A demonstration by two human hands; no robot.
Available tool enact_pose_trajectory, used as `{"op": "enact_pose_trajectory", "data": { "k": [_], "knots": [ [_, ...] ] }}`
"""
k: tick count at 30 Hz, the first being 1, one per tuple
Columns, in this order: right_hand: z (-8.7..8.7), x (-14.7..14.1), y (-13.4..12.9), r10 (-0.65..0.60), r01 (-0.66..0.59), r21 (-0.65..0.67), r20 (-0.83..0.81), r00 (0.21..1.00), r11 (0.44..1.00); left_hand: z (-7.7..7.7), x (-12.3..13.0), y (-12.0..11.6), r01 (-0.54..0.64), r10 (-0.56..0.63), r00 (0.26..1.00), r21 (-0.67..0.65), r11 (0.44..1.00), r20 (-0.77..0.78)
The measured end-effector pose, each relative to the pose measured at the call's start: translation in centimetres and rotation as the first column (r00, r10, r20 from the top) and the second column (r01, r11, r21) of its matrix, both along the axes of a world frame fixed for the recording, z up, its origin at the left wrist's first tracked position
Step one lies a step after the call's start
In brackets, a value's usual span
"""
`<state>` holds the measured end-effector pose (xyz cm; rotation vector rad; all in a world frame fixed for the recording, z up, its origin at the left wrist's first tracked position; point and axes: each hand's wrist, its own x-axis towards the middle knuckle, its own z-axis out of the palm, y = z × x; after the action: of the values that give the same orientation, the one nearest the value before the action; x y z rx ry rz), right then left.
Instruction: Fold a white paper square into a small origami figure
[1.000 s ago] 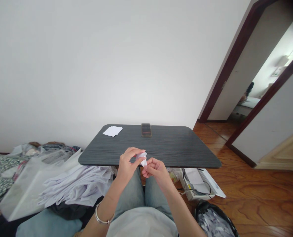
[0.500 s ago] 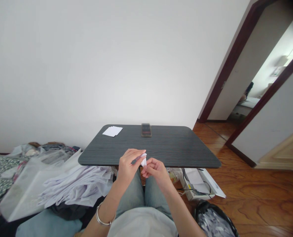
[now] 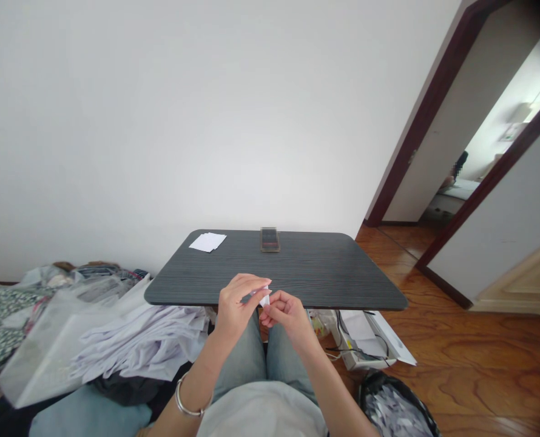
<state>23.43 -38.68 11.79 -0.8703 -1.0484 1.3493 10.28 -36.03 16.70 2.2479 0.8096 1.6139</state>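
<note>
A small folded piece of white paper [image 3: 265,300] is held between my two hands, just over the near edge of the dark table [image 3: 324,267]. My left hand [image 3: 239,301] pinches it from the left between thumb and fingers, which cover much of it. From the right, the thumb and forefinger of my right hand [image 3: 284,311] grip its lower end. Several white paper sheets [image 3: 207,242] lie stacked at the table's far left. A phone-like dark object [image 3: 269,240] stands at the middle of the far edge.
White cloth [image 3: 147,340] and clothes are heaped left of the table. Below it on the right sits a white box [image 3: 363,343] with cables. A black bag [image 3: 395,406] full of paper scraps stands on the wooden floor. Through the doorway, part of a person [image 3: 456,169] shows.
Less of the folded paper shows between my fingers than before, its upper part now more covered by my left hand. Both hands have hardly moved.
</note>
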Motion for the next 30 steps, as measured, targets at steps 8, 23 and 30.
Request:
{"op": "enact_pose_trajectory", "data": {
  "k": [8, 23, 30],
  "knots": [
    [0.0, 0.0, -0.1, -0.007, 0.007, 0.003, 0.014, 1.0, 1.0, -0.5, 0.0, 0.3, -0.036, 0.036, 0.999, 0.057, 0.998, 0.011],
    [0.3, -0.1, -0.2, -0.042, 0.042, -0.006, 0.033, 0.999, 0.999, -1.9, -0.4, 1.2, -0.103, 0.105, 0.994, 0.075, 0.992, -0.026],
    [0.2, -0.2, -0.1, -0.06, 0.06, -0.009, 0.011, 0.998, 0.998, -2.4, -0.1, 1.5, -0.092, 0.092, 0.996, 0.005, 0.996, -0.013]
  ]
}}
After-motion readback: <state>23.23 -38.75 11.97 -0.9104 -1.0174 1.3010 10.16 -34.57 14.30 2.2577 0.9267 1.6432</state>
